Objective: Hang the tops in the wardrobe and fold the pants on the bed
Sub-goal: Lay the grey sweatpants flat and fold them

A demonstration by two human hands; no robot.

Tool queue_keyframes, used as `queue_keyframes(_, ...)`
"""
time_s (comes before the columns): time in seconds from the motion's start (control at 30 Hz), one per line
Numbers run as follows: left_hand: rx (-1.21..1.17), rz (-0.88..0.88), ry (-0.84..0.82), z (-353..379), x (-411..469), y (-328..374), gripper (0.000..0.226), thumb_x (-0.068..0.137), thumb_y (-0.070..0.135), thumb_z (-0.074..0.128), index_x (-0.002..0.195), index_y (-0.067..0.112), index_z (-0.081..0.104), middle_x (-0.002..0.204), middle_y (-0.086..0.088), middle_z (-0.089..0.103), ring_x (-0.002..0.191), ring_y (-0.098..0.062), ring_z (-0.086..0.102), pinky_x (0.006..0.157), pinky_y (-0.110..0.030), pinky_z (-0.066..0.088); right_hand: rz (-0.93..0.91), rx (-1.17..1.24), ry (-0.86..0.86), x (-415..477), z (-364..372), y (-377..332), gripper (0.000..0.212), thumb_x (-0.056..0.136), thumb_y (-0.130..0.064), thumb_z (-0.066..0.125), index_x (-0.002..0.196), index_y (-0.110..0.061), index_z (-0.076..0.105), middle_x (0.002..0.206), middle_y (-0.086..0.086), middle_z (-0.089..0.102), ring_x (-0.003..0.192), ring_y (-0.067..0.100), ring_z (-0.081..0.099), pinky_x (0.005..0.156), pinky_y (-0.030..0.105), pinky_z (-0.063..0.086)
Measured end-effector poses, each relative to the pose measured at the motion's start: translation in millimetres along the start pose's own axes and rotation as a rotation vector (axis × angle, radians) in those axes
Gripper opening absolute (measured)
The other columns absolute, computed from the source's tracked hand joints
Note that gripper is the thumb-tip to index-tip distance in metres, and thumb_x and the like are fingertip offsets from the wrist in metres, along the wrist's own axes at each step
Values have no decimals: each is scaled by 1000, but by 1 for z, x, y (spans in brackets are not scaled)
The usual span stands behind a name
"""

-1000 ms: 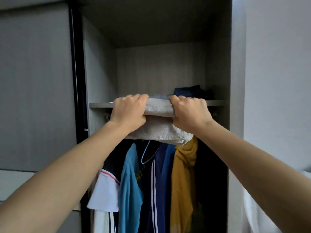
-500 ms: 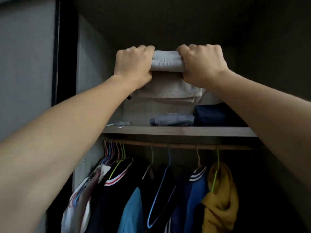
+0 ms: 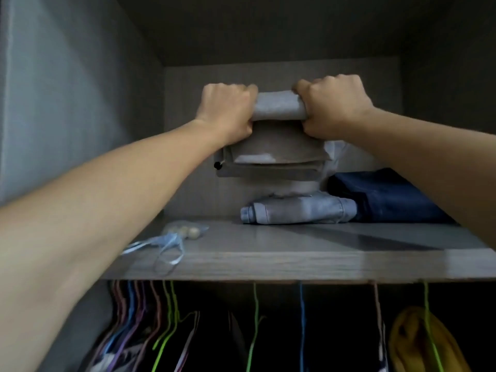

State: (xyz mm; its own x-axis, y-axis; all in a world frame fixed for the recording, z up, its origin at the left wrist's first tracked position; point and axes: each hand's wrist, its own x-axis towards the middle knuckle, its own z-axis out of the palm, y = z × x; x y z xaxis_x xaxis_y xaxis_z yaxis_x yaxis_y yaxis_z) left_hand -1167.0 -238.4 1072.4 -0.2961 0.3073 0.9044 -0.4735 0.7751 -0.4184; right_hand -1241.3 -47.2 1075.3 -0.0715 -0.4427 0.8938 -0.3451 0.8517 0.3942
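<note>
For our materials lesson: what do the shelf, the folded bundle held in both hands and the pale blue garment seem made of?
The shelf looks like laminated board: matt grey, wood grain along its front edge. The folded bundle seems soft knit cloth: matt grey-beige, thick rounded folds. The pale blue garment is probably washed denim: stitched seams, faded colour.

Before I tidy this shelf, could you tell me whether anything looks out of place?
Yes: a small clear bag with a blue ribbon lies at the left front of the shelf, its loop hanging over the edge.
</note>
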Motion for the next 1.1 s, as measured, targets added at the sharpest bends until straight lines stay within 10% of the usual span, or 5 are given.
queue_keyframes(0.27, -37, -43, -40, 89, 23, 35, 50, 75, 24, 68, 119, 9, 51, 109, -15, 65, 89, -41, 66, 62, -35, 32, -43, -40, 11, 14, 89, 15, 52, 80, -28, 68, 128, -17, 50, 112, 12, 64, 94, 37, 64, 66, 39, 37)
queue_keyframes(0.5, -151, 236, -394, 134, -56, 84, 42, 74, 35, 61, 111, 18, 51, 104, -9, 68, 90, -36, 66, 60, -32, 33, -306, 18, -488, -56, 143, -1, 60, 83, -51, 59, 133, -22, 44, 125, 7, 55, 102, 30, 61, 67, 33, 37)
queue_keyframes(0.93, -299, 209, -859, 97, -23, 70, 50, 77, 42, 70, 116, 17, 50, 114, -8, 61, 87, -24, 53, 70, -31, 43, -170, 296, -814, -33, 109, 5, 78, 79, -48, 70, 146, -24, 37, 137, 9, 52, 115, 28, 56, 98, 42, 50)
queue_keyframes(1.1, -603, -28, -1073, 48, -26, 50, 59, 88, 28, 57, 143, 12, 41, 146, -9, 43, 128, -28, 46, 103, -40, 43, -21, 338, -770, -41, 75, 6, 90, 89, -59, 53, 157, -37, 0, 166, 4, -7, 151, 33, 2, 120, 55, 17)
